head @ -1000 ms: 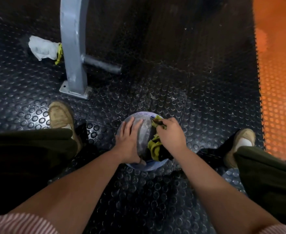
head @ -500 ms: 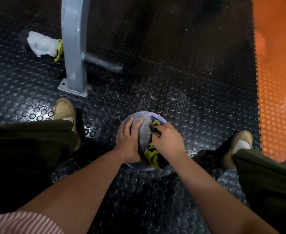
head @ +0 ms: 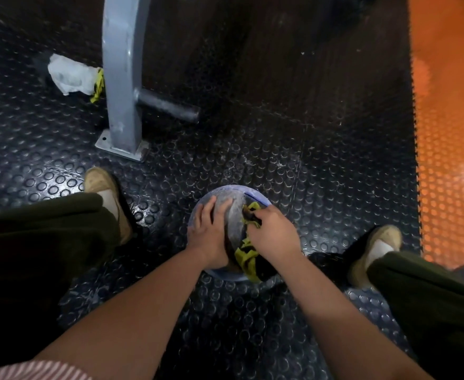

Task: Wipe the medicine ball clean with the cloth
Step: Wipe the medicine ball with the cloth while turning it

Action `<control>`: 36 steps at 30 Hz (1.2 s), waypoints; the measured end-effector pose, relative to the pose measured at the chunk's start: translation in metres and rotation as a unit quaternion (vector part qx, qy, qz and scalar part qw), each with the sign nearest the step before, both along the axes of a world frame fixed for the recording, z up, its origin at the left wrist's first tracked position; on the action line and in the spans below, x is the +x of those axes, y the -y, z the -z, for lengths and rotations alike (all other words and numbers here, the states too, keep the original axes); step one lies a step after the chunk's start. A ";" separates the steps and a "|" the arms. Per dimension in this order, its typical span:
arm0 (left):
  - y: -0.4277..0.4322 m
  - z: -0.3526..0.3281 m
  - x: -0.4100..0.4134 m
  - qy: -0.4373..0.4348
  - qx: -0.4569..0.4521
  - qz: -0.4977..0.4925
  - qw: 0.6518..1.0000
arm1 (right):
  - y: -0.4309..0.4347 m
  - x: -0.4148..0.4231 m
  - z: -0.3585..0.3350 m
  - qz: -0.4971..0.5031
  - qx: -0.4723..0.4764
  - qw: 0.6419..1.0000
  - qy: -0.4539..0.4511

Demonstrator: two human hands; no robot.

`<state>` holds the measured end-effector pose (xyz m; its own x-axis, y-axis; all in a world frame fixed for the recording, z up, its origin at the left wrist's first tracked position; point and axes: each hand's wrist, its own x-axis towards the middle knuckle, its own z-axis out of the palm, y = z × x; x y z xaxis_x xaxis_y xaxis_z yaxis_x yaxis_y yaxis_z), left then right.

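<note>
Two bare forearms reach down to the medicine ball, which sits on the black studded mat between the person's tan shoes. The left hand lies flat on the ball's left side, fingers straight, gripping nothing. The right hand is curled round a yellow cloth (dark in parts), pressing it to the ball's right side. Beyond stands a grey post, with what looks like a crumpled white bag beside it.

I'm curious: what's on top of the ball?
The left hand lies flat on the round bluish medicine ball; the right hand grips a yellow cloth. Surface beneath is hidden.
</note>
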<state>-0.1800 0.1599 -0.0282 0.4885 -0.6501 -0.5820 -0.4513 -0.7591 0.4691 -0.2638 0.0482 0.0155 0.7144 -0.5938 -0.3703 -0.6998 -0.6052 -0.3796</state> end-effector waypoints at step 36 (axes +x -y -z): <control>0.007 0.005 -0.026 0.043 -0.020 0.035 0.998 | 0.020 -0.022 0.007 -0.004 -0.041 0.999 0.001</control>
